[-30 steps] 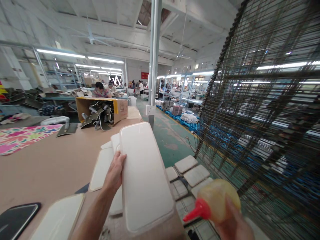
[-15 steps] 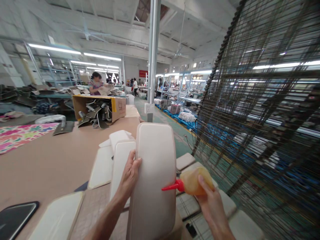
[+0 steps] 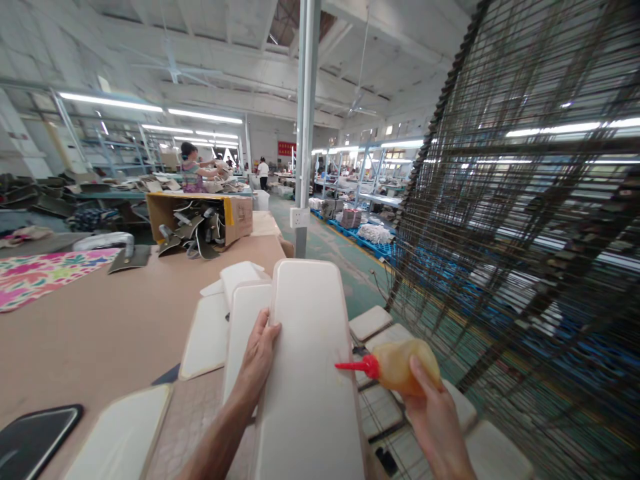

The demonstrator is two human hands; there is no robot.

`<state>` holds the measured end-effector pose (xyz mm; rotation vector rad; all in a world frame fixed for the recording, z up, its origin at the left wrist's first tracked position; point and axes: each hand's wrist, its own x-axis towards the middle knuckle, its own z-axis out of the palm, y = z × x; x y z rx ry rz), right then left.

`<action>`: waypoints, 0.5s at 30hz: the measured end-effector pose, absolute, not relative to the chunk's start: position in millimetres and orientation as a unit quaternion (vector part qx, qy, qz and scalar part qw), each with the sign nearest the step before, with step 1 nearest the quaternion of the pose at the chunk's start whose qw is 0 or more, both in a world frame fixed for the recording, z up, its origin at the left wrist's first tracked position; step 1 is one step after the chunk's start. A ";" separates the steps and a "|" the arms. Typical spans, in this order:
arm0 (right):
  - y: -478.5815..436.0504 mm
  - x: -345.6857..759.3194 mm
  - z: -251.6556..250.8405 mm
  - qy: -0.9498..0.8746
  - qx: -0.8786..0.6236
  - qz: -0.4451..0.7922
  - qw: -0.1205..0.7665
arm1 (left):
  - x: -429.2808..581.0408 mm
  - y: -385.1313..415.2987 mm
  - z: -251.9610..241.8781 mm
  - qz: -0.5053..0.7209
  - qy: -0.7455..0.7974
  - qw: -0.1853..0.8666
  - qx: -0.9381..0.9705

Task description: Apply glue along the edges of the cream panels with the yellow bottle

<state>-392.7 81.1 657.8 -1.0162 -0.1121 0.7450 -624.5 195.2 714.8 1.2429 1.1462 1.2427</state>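
Note:
My left hand (image 3: 259, 353) grips the left edge of a long, pale padded panel (image 3: 311, 373) with rounded corners, thumb on its face. The panel is tilted up in front of me, its lower end cut off by the picture. In my right hand (image 3: 433, 407) is a soft squeeze bottle (image 3: 407, 365) of amber liquid, its red nozzle pointing left. The nozzle tip lies over the panel's right part; I cannot tell whether it touches. Behind the panel on the left lean more pale panels (image 3: 245, 327).
A cardboard box (image 3: 240, 220) of dark curved pieces lies on the brown table (image 3: 135, 313). Another pale panel (image 3: 120, 433) and a black panel (image 3: 40, 437) are at the lower left. Wire racks (image 3: 500, 267) rise at right, with pale panels (image 3: 373, 323) lying below. A co-worker (image 3: 193, 170) stands behind the box.
The bottle in my right hand has moved right and slightly up. The panel in my left hand has tipped, its top edge sitting lower. The co-worker has turned and stretched out an arm.

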 end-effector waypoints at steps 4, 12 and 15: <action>77.9 -394.7 654.0 -0.061 -0.486 0.352 0.798 | -625.7 195.8 714.0 0.536 0.453 0.516 0.491; 71.4 -404.3 642.9 -0.051 -0.473 0.369 0.799 | -631.1 200.1 716.0 0.547 0.456 0.523 0.468; 68.5 -406.5 640.1 -0.050 -0.467 0.383 0.795 | -632.3 199.4 717.7 0.549 0.475 0.502 0.470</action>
